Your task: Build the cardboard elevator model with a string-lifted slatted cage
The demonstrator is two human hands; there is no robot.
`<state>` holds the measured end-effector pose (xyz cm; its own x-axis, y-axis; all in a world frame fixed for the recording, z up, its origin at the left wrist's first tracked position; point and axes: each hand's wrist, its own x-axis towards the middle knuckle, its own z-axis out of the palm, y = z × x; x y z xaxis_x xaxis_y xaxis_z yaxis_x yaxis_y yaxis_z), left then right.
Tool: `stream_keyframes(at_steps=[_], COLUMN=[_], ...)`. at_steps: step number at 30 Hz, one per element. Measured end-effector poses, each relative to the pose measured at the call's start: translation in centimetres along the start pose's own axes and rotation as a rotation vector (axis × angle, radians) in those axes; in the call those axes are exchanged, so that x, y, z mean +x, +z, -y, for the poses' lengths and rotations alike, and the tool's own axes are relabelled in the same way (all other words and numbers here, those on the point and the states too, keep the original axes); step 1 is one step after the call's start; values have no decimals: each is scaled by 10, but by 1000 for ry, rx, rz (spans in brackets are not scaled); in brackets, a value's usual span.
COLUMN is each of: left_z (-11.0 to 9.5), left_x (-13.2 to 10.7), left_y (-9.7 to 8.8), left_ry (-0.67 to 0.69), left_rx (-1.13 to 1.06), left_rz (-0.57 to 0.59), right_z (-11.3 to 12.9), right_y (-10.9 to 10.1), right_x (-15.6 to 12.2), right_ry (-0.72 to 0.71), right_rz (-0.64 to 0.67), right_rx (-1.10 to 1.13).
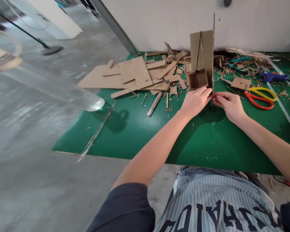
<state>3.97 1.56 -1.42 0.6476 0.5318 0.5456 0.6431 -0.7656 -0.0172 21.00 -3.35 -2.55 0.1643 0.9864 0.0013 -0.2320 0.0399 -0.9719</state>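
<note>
An upright cardboard model stands in front of me, with a tall panel seen edge-on along its right side. Against its front is a small open cardboard box, and a black cord runs from the panel's top down to it. My left hand is closed on the model's lower front corner, just below the box. Fingertips pinched, my right hand meets the bottom of the tall panel from the right; whatever is between those fingers is too small to name. A small black loop lies below the hands.
Right of my hands lie scissors with red and yellow handles, a cardboard piece and a blue glue gun. Cardboard sheets and scraps cover the back left. Clear sticks overhang the green table's left edge. A white wall stands behind.
</note>
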Motion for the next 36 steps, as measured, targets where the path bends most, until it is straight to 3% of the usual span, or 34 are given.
stream_keyframes(at_steps=[13, 24, 31, 36], left_z=[6, 6, 7, 7], left_x=[-1, -2, -2, -2], left_y=[12, 14, 14, 14], left_ry=[51, 34, -18, -14], left_rx=[19, 31, 4, 18], left_rz=[-87, -80, -58, -69], right_z=[-3, 1, -1, -3], right_y=[-5, -7, 2, 3], right_x=[3, 3, -4, -6], right_ry=[-7, 23, 2, -35], right_rz=[45, 110, -2, 23], right_rx=[-71, -155, -183, -342])
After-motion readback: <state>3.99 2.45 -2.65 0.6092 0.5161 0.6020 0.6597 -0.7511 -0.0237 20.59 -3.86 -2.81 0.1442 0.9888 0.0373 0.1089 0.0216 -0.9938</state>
